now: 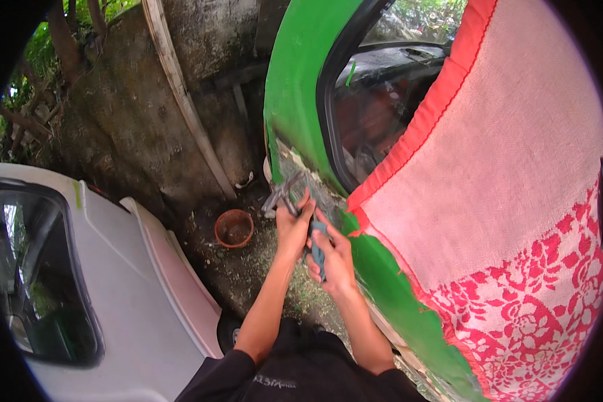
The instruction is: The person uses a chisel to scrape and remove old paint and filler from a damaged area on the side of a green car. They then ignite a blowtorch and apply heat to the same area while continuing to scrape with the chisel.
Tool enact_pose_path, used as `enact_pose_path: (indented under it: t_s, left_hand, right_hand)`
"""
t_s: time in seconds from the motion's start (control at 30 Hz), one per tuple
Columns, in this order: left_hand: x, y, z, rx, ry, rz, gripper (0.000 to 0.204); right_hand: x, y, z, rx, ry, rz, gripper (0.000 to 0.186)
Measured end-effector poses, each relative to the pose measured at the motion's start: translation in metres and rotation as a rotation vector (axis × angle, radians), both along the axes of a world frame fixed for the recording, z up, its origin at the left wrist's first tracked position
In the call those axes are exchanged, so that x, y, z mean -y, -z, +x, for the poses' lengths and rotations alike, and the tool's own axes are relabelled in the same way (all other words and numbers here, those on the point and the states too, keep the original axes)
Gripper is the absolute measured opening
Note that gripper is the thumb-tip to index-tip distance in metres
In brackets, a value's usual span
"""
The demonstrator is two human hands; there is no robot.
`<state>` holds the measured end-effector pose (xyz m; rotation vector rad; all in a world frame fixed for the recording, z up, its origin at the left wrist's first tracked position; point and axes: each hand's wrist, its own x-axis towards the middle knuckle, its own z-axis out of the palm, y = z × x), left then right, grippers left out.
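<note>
The left hand (pixel 293 224) curls around a grey metal tool (pixel 289 189); the right hand (pixel 335 259) grips a blue-grey, elongated handle (pixel 319 246) beside a green car's (pixel 295 87) scraped, flaking panel (pixel 327 193).

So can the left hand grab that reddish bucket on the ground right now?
Probably not: the left hand seems busy gripping a grey metal thing, and the bucket sits lower down. Nothing visible blocks the way, though.
</note>
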<state>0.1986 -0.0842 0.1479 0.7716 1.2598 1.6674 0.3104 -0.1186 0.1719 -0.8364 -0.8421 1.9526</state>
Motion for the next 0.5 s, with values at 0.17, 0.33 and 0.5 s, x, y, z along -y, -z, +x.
enact_pose_path:
  t_s: [0.17, 0.33, 0.5]
  left_hand:
    - [0.011, 0.028, 0.014, 0.042, -0.013, -0.021, 0.041]
    - [-0.002, 0.005, -0.007, 0.169, 0.001, -0.027, 0.043]
    - [0.019, 0.026, 0.018, 0.23, 0.036, -0.074, 0.042]
  right_hand:
    - [0.017, 0.006, 0.01, -0.014, 0.039, 0.014, 0.053]
    - [0.003, 0.011, -0.005, -0.083, 0.039, -0.032, 0.051]
    - [0.027, 0.015, 0.016, -0.16, 0.063, -0.065, 0.049]
